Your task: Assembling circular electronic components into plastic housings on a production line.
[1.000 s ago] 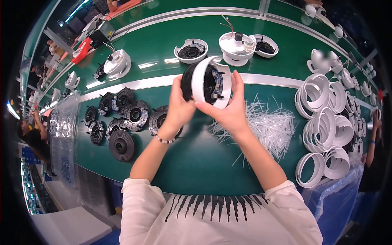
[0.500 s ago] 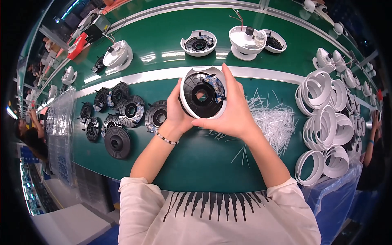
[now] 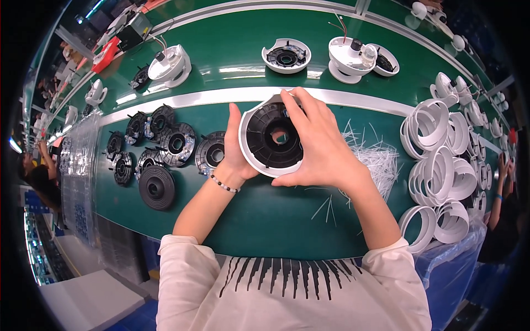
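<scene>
Both hands hold a round white shell (image 3: 243, 138) up over the green table (image 3: 265, 234), near the middle. A black round part (image 3: 259, 140) sits inside it, with a hole in its center. The left hand (image 3: 238, 155) cups the left side, and the right hand (image 3: 326, 144) is curled round the right side, with its thumb at the bottom and its fingers up top. A bead bracelet (image 3: 225, 186) (black and pale beads) goes round the left wrist. Black discs (image 3: 187, 143) lie to the left, thin white sticks (image 3: 378, 168) to the right, and white rings (image 3: 459, 175) stand in piles farther right
</scene>
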Motion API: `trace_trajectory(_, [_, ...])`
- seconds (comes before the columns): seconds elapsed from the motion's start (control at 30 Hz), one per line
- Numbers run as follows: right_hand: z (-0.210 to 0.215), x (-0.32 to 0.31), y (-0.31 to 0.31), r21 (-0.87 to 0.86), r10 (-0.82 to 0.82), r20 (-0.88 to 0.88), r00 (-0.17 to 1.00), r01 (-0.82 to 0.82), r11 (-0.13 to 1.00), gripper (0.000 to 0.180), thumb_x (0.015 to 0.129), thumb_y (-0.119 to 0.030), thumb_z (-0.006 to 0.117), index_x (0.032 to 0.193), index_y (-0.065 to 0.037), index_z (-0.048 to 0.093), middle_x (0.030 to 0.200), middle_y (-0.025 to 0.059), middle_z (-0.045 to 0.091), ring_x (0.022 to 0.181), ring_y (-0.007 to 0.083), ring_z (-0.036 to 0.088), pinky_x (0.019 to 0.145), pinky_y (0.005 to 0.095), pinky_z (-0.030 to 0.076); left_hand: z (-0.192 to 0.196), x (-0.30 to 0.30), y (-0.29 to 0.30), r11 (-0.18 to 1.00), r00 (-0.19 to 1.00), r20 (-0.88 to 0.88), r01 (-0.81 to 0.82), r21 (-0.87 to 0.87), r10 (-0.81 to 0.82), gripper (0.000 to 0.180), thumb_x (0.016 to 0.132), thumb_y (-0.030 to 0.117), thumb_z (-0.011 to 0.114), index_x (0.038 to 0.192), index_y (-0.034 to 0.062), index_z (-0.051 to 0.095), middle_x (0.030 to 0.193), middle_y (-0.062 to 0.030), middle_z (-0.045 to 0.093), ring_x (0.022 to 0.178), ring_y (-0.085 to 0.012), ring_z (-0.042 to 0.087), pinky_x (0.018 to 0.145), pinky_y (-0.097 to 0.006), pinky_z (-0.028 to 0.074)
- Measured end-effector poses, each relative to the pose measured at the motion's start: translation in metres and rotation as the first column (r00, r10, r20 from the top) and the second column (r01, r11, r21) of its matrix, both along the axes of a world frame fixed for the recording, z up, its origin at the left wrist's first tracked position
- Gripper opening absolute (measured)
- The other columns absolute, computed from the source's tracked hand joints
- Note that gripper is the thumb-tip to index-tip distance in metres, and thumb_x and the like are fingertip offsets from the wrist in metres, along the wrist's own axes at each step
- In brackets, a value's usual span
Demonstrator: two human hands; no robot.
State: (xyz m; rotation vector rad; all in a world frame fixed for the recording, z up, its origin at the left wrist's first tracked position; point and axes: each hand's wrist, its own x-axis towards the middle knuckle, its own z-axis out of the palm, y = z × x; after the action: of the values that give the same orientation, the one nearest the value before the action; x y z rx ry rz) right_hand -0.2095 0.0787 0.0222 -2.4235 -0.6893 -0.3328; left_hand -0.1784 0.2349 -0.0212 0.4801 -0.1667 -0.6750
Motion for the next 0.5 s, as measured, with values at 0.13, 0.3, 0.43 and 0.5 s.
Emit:
trace_trajectory(0.13, [-0.024, -0.010, 0.019, 0.242, -0.252, 0.061, 0.966, 0.231, 0.942, 0.112, 0.039, -0.036, 0.079, 0.125, 0.006, 0.021, 0.124, 0.0236, 0.027, 0.108, 0.0382, 0.034, 0.090, 0.0455, 0.028, -0.001, -0.003, -0.003, 0.992, 0.991, 0.050, -0.125, 0.034, 0.123, 0.057, 0.081, 0.045, 0.038, 0.118, 0.0018, 0.042, 0.113, -0.0142, 0.049, 0.103, -0.0253, 0.050, 0.088, -0.038, 0.043])
trace_trajectory(0.3, [-0.048, -0.013, 0.011, 0.302, -0.305, 0.110, 0.946, 0.260, 0.917, 0.114, 0.045, -0.038, 0.077, 0.128, 0.008, 0.013, 0.129, 0.0277, 0.021, 0.113, 0.0421, 0.029, 0.093, 0.0479, 0.024, -0.001, -0.001, -0.018, 0.923, 0.933, -0.076, -0.332, 0.197, 0.352, 0.048, 0.079, 0.035, 0.043, 0.112, 0.0010, 0.046, 0.109, -0.0132, 0.053, 0.099, -0.0261, 0.052, 0.086, -0.038, 0.044])
trace_trajectory(0.43, [-0.048, -0.026, 0.011, 0.392, -0.283, 0.034, 0.959, 0.248, 0.886, 0.106, 0.057, -0.036, 0.073, 0.130, 0.006, 0.009, 0.133, 0.0283, 0.013, 0.122, 0.0451, 0.015, 0.100, 0.0486, 0.017, 0.015, 0.028, -0.007, 0.955, 0.944, -0.147, -0.286, 0.079, 0.295, 0.044, 0.082, 0.034, 0.040, 0.110, 0.0010, 0.047, 0.111, -0.0162, 0.051, 0.103, -0.0309, 0.050, 0.090, -0.042, 0.040])
trace_trajectory(0.5, [-0.022, -0.059, -0.011, 0.402, -0.170, 0.022, 0.985, 0.147, 0.904, 0.096, 0.061, -0.029, 0.071, 0.131, 0.004, 0.013, 0.134, 0.0261, 0.012, 0.122, 0.0447, 0.016, 0.099, 0.0472, 0.021, 0.013, 0.059, 0.005, 0.883, 0.901, -0.092, -0.390, 0.260, 0.425, 0.043, 0.085, 0.030, 0.036, 0.115, 0.0004, 0.042, 0.115, -0.0174, 0.048, 0.108, -0.0319, 0.046, 0.093, -0.046, 0.037])
